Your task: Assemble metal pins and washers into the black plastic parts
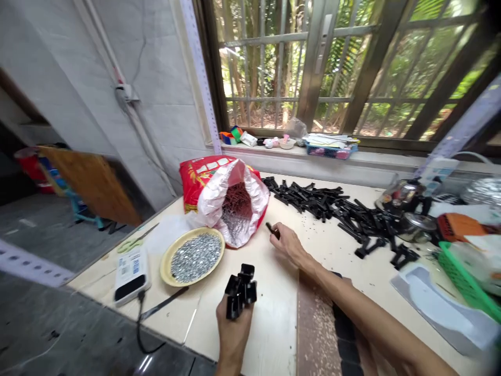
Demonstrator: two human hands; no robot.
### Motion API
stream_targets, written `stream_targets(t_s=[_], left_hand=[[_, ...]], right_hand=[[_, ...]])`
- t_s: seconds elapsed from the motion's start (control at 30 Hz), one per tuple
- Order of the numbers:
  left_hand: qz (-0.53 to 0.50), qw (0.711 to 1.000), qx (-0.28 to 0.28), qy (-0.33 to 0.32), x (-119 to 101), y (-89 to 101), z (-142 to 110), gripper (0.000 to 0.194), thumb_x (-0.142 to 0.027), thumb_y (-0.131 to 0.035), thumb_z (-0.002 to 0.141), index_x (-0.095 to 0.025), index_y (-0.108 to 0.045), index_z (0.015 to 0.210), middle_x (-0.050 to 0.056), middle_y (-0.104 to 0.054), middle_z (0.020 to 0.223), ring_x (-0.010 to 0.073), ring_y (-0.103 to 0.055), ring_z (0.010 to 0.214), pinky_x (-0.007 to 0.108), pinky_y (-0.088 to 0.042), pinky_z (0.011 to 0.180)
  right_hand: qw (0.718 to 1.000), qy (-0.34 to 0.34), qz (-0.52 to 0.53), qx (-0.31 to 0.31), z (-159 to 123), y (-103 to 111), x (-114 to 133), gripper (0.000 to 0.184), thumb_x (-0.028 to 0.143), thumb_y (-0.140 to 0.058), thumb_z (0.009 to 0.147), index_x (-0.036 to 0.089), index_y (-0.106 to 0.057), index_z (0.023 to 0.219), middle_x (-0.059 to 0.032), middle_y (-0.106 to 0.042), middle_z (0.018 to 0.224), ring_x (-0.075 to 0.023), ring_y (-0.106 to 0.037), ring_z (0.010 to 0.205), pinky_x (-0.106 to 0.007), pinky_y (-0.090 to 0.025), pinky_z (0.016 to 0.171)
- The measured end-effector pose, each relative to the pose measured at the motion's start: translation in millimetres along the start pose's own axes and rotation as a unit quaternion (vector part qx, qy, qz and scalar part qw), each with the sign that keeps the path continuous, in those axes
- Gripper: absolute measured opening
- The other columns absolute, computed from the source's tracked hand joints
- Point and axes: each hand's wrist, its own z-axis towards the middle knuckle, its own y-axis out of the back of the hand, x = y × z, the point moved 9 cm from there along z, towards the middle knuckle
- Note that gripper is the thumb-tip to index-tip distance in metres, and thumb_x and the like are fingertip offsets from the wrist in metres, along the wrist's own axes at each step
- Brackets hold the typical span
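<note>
White device [132, 274]: left side of the table [274, 324], label print too small to read.
Yellow plate [165, 265]: holds small silver discs [195, 258].
Red bag [193, 183]: open, printing illegible.
Left hand [235, 326]: gripping a bunch of black clips [240, 292].
Right hand [287, 243]: pinching a small black piece [273, 230].
Black parts [324, 201]: piled loosely beyond the right hand.
Green basket [465, 279]: far right.

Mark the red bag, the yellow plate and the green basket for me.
Red bag [195, 180]: head view, its printed side.
Yellow plate [166, 268]: head view, its rim.
Green basket [464, 284]: head view, its side wall.
</note>
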Motion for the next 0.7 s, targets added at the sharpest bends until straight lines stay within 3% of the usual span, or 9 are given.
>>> stream_targets(t_s=[0.03, 0.1, 0.2, 0.27, 0.33, 0.47, 0.57, 0.63, 0.7], left_hand=[[0.023, 0.999, 0.009, -0.022, -6, -4.2, 3, 0.021, -0.027, -0.076, 0.061, -0.022, -0.072, 0.082, 0.007, -0.072, 0.088, 0.0334, -0.059, 0.106, 0.045, -0.039, 0.099], [0.123, 0.98, 0.083, -0.134, -28, -30.6, 6, 0.034, -0.024, -0.072, 0.065, -0.027, -0.071, 0.099, 0.005, -0.069, 0.11, 0.0308, -0.052, 0.118, 0.044, -0.029, 0.109], [0.19, 0.919, 0.244, -0.244, -42, -87.5, -6, 0.041, -0.019, -0.062, 0.072, -0.032, -0.066, 0.111, 0.002, -0.06, 0.126, 0.028, -0.046, 0.126, 0.045, -0.016, 0.114], [0.203, 0.889, 0.332, -0.243, -37, -118.9, -19, 0.044, -0.017, -0.059, 0.072, -0.033, -0.065, 0.113, 0.003, -0.062, 0.123, 0.0279, -0.052, 0.12, 0.046, -0.02, 0.112], [0.188, 0.885, 0.373, -0.205, -29, -138.0, -30, 0.045, -0.017, -0.06, 0.071, -0.033, -0.066, 0.113, 0.004, -0.065, 0.118, 0.0281, -0.057, 0.112, 0.044, -0.032, 0.106], [0.107, 0.926, 0.353, -0.077, -13, -147.9, -43, 0.043, -0.017, -0.07, 0.06, -0.026, -0.071, 0.102, 0.006, -0.071, 0.102, 0.0296, -0.063, 0.096, 0.037, -0.047, 0.088], [0.051, 0.962, 0.265, 0.047, 4, -133.9, -40, 0.032, -0.021, -0.075, 0.058, -0.02, -0.073, 0.09, 0.006, -0.073, 0.088, 0.0277, -0.064, 0.088, 0.037, -0.048, 0.084], [0.028, 0.974, 0.207, 0.089, 8, -121.3, -37, 0.032, -0.023, -0.077, 0.057, -0.019, -0.072, 0.088, 0.006, -0.073, 0.089, 0.0266, -0.064, 0.089, 0.037, -0.048, 0.085], [0.032, 0.974, 0.202, 0.096, 8, -117.1, -39, 0.036, -0.021, -0.08, 0.053, -0.018, -0.072, 0.088, 0.006, -0.073, 0.088, 0.026, -0.065, 0.086, 0.037, -0.047, 0.085]], right_hand=[[0.999, -0.012, 0.036, 0.019, -15, 9, -4, 0.022, 0.021, -0.045, 0.084, 0.017, -0.058, 0.102, -0.006, -0.064, 0.089, -0.0152, -0.057, 0.078, -0.025, -0.043, 0.069], [0.982, -0.041, 0.163, 0.089, -50, 22, -8, 0.02, 0.027, -0.043, 0.085, 0.016, -0.059, 0.094, -0.003, -0.064, 0.079, -0.0108, -0.056, 0.063, -0.02, -0.041, 0.057], [0.916, -0.11, 0.354, 0.154, -97, 40, -12, 0.02, 0.032, -0.047, 0.083, 0.016, -0.058, 0.084, -0.0002, -0.06, 0.067, -0.0073, -0.048, 0.051, -0.018, -0.035, 0.047], [0.9, -0.148, 0.389, 0.133, -117, 56, -18, 0.015, 0.031, -0.051, 0.08, 0.017, -0.055, 0.077, 0.0028, -0.055, 0.062, -0.0064, -0.045, 0.048, -0.018, -0.034, 0.045], [0.9, -0.161, 0.392, 0.105, -129, 71, -23, 0.014, 0.031, -0.052, 0.078, 0.017, -0.053, 0.074, 0.004, -0.051, 0.062, -0.0063, -0.045, 0.049, -0.017, -0.034, 0.044], [0.92, -0.161, 0.352, 0.06, -140, 90, -30, 0.018, 0.031, -0.049, 0.079, 0.017, -0.048, 0.067, 0.0036, -0.049, 0.062, -0.0062, -0.042, 0.049, -0.017, -0.031, 0.042], [0.928, -0.151, 0.337, 0.047, -140, 92, -32, 0.021, 0.032, -0.048, 0.08, 0.018, -0.046, 0.065, 0.0035, -0.048, 0.059, -0.0069, -0.041, 0.048, -0.019, -0.03, 0.041], [0.934, -0.141, 0.325, 0.055, -139, 88, -31, 0.022, 0.034, -0.046, 0.081, 0.018, -0.046, 0.066, 0.0037, -0.048, 0.058, -0.0074, -0.042, 0.047, -0.02, -0.03, 0.042], [0.951, -0.117, 0.282, 0.058, -137, 85, -25, 0.023, 0.034, -0.045, 0.083, 0.019, -0.046, 0.066, 0.0035, -0.048, 0.058, -0.0084, -0.043, 0.048, -0.021, -0.031, 0.044]])
